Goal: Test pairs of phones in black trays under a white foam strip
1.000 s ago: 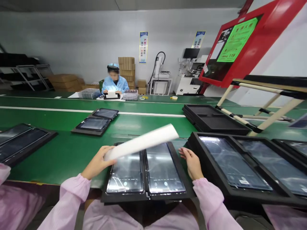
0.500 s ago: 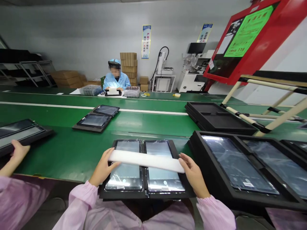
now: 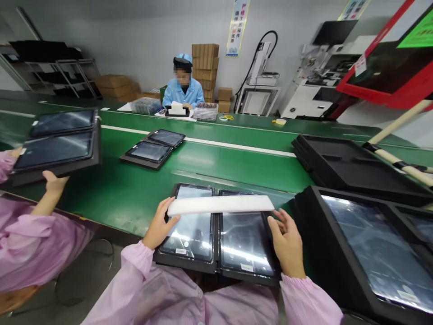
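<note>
White sheet (image 3: 221,204) lies flat across the far end of a black tray (image 3: 216,266) holding two screens, at the near edge of the green bench (image 3: 135,194). Left hand (image 3: 158,225) pinches the sheet's left end. Right hand (image 3: 287,241) open, fingers spread, at the tray's right edge just below the sheet's right end. A neighbour's hand (image 3: 54,185) holds another tray (image 3: 56,146) at left.

I count two screens (image 3: 218,232) side by side in the black tray (image 3: 189,264) at the near edge of the surface (image 3: 135,189), with one white foam strip (image 3: 221,204) across them. Two more screens (image 3: 156,145) lie mid-surface. A neighbour's lifted tray (image 3: 57,146) holds two. At the right edge I see one filled tray (image 3: 365,253), perhaps a second beyond it, plus one stack of empty black trays (image 3: 352,164). One seated worker (image 3: 183,88) at the far edge.
</note>
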The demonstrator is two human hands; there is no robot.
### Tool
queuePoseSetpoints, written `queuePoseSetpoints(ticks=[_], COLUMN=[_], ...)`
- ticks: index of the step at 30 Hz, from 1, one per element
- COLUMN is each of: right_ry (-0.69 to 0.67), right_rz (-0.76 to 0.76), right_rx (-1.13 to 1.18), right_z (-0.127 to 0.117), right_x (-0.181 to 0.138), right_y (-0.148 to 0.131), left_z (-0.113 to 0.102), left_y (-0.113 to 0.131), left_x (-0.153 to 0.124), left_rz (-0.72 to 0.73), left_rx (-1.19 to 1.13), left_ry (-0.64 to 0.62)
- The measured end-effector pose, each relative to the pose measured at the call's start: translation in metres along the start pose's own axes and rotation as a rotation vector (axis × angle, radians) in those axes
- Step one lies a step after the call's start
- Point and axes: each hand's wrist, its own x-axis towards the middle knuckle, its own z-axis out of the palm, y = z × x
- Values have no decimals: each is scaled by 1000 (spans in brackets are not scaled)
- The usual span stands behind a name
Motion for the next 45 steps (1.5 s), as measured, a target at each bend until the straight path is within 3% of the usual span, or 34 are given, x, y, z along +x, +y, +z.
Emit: queuePoseSetpoints(ticks=[5, 10, 24, 32, 37, 41, 45], right_ry=[22, 151, 157, 128, 162, 232, 270], right_rz=[47, 72, 140, 237, 230, 211, 205], right_rx=[8, 79, 57, 117, 49, 31, 36], right_z=[-1, -4, -5, -16, -24, -22, -20], right_x=[0, -4, -2, -17, -44, -57, -58], right_y=[-5, -7, -4, -14, -16, -17, -18], left_z=[-6, -8, 2, -5, -6, -4, -4], left_y=[-7, -11, -8, -3, 7, 21, 30], left_x=[0, 4, -3, -34, -78, -102, -103], left_rz=[-50, -55, -131, -150, -23, 229, 372], left_rx=[-108, -232, -345, -319, 40, 290, 409], left_ry=[-58, -86, -35, 43, 180, 93, -18])
